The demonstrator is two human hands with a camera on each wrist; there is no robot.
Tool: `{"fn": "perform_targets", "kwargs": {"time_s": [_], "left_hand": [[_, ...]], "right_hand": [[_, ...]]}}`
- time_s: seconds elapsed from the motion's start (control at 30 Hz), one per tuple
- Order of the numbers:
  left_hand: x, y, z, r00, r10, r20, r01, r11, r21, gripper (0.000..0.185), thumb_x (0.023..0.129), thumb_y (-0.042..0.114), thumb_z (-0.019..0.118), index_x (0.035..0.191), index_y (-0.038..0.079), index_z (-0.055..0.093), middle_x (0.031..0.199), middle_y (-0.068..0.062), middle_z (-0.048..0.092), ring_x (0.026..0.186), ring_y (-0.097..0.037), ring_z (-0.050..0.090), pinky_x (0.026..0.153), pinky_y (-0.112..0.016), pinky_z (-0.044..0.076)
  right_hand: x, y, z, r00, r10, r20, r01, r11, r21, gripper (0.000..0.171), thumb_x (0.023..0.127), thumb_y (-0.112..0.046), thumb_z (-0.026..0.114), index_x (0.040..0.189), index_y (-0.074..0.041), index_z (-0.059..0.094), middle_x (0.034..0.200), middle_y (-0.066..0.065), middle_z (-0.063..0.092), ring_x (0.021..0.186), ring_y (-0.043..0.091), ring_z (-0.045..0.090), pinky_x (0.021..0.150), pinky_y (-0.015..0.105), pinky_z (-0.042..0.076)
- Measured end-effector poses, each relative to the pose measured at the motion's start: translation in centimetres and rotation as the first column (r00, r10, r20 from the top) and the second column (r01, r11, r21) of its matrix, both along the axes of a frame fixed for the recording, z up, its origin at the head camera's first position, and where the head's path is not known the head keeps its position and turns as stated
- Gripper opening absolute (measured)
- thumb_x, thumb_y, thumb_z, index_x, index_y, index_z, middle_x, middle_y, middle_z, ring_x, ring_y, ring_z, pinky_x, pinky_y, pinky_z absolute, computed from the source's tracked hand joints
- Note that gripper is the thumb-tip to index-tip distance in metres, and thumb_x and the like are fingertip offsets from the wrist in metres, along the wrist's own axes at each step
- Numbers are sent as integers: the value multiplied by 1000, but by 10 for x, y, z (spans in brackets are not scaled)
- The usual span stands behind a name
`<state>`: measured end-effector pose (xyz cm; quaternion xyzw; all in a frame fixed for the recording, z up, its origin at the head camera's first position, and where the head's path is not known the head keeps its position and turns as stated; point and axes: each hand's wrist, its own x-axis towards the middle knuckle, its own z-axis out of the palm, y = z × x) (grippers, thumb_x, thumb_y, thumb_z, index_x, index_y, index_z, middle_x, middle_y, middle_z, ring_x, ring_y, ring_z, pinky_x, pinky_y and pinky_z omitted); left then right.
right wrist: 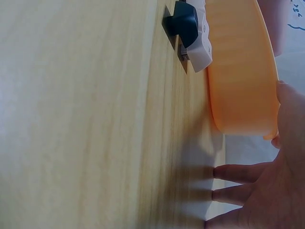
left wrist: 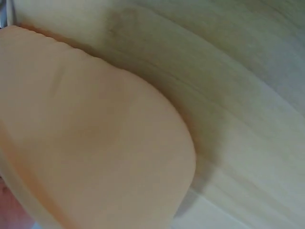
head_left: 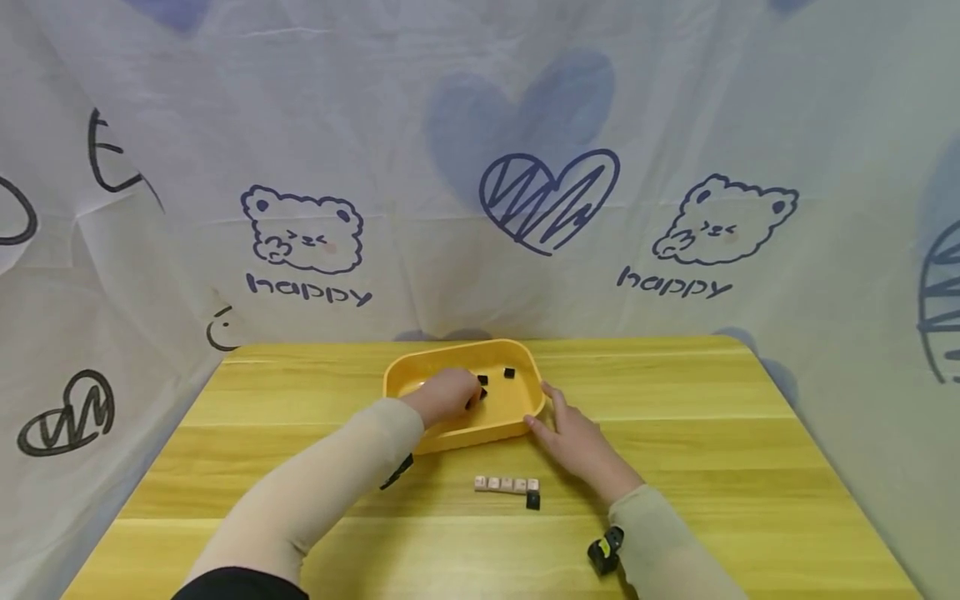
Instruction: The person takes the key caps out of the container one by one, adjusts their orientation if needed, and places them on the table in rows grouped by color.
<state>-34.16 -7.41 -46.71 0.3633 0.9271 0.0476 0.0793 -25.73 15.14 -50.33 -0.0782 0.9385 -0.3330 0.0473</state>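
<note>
A yellow plastic bin (head_left: 465,437) stands at the back of the table. My left hand (head_left: 450,393) reaches down inside it, fingertips among black keycaps (head_left: 509,373); I cannot tell whether they pinch one. My right hand (head_left: 573,437) holds the bin's right front corner, thumb and index finger at the rim. In the right wrist view its other fingers (right wrist: 238,172) extend straight, below the bin's rim. In front of the bin lies a row of several pale pink keycaps (head_left: 507,485). A black keycap (head_left: 533,500) sits against the near side of the row's right end.
The wooden table (head_left: 675,417) extends to both sides of the bin. A pale cloth with printed hearts and bears (head_left: 450,267) hangs behind it. The bin's wall (left wrist: 105,133) fills much of the left wrist view.
</note>
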Motion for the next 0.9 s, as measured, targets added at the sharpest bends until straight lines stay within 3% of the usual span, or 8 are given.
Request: {"fn": "perform_targets", "kwargs": {"time_s": [0.1,0.2,0.27,0.33,0.6,0.73,0.9], "left_hand": [[2,0,0,1000,22,14,-22,999,24,44,88,-11,52,54,12,36,57,1,20,54,-15,23,54,-28,22],[5,0,0,999,46,14,-46,998,49,31,87,-9,60,62,8,57,60,3,44,59,-13,42,58,-25,36],[8,0,2,998,64,11,-65,995,76,14,86,-6,66,79,5,71,74,0,64,72,-16,59,68,-28,49],[11,0,5,996,85,0,-84,991,106,14,84,0,73,97,5,76,95,-5,72,90,-21,66,81,-32,53],[29,-1,24,991,119,-60,-98,953,286,21,82,6,78,103,3,76,93,-7,60,83,-19,61,73,-29,53],[44,1,34,989,127,-79,-87,919,385,23,84,10,78,106,6,76,90,-4,58,80,-17,60,69,-25,51],[64,2,46,989,125,-78,-68,858,509,21,84,10,77,105,6,76,91,-7,62,83,-20,64,70,-25,52]], "right_hand": [[1,0,0,1000,0,6,0,1000,-7,72,100,-48,49,155,-15,18,140,27,47,126,44,47,103,60,34],[1,0,0,1000,3,4,-3,1000,-15,72,100,-48,49,155,-14,18,140,27,47,126,44,47,103,60,34],[1,0,0,1000,6,3,-6,1000,-18,73,99,-48,49,155,-13,17,139,27,47,125,44,47,103,59,35],[1,1,1,1000,9,-2,-9,1000,-16,73,100,-48,49,155,-12,17,139,28,48,125,44,47,102,59,36],[1,1,2,1000,8,-8,-8,1000,-7,72,100,-48,48,155,-12,19,138,29,48,124,45,47,102,59,36],[2,1,2,1000,13,-14,-13,1000,-2,72,100,-49,48,154,-11,19,138,29,48,124,45,48,101,59,37],[1,0,1,1000,11,-12,-11,1000,-2,72,100,-50,48,154,-12,20,138,29,48,124,44,48,102,58,37]]}}
